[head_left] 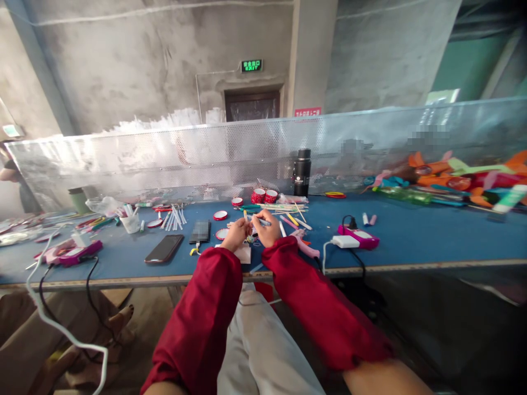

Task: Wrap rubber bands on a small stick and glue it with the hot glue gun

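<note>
Hands in close over the blue table (411, 236): L hand (234, 234) and R hand (269, 230) meet near its front edge, fingertips v. near each other. L fingers look pinched on a small yellow-tipped piece (245, 214), pointing up btwn the 2 hands; R fingers seem clamped round a slim pen-like stick (264, 223), held aslant. Can't tell if stick & piece touch, too small. Step in hand, by my read: fine 2-handed work on the small piece, L steadying, R working the stick. Next move prob. calls for a firm L pinch and light, exact R pressure, w/o letting either slip. Pale block (244, 254) lies just below the hands; pink-handled tool (307, 248) is just R of them, w/ loose sticks (291, 220) behind it. Dark device (200, 232) and phone (163, 249) lie to the L; red rolls (258, 196) sit beyond, nr the black flask (302, 173). Risk: a dropped piece could get lost in the bits, or R sleeve (302, 274) could snag the pink-handled tool.
</note>
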`<state>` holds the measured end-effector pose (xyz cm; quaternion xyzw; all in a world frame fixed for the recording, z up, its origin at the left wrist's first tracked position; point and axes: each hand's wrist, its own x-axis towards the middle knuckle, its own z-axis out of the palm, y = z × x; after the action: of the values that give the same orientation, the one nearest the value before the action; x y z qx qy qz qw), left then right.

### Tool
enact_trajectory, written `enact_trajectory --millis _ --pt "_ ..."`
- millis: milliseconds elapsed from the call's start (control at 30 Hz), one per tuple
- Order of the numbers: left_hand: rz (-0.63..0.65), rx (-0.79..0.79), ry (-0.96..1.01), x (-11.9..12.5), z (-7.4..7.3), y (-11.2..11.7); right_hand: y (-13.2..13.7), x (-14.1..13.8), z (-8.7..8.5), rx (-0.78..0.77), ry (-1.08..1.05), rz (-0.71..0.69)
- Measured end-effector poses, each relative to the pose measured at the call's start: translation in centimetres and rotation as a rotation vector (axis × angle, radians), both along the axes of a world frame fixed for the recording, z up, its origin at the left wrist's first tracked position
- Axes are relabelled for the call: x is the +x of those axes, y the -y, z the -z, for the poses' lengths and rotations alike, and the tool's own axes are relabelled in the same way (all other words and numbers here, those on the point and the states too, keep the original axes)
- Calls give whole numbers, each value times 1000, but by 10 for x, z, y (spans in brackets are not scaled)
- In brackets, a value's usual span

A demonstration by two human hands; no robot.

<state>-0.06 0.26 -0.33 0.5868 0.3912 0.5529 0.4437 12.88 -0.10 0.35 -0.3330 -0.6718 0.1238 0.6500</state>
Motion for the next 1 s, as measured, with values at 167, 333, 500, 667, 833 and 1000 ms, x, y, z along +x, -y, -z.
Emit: enact_trajectory --millis 167,333,500,667,833,1000 --pt "13 4 5 1 0 0 1 -1 0 3 32 -13" --pt "-8 -8 -4 0 -1 1 1 0 0 -7 -49 -6" --pt "0 -9 10 1 0 0 0 0 0 -11 -29 -1" --pt "20 7 7 1 2 -1 0 -1 0 -10 -11 -12" --pt "4 25 -26 -1 2 -1 0 -1 0 -3 -43 6" --pt "-9 35 -47 -1 1 1 1 0 0 -15 -11 -11"
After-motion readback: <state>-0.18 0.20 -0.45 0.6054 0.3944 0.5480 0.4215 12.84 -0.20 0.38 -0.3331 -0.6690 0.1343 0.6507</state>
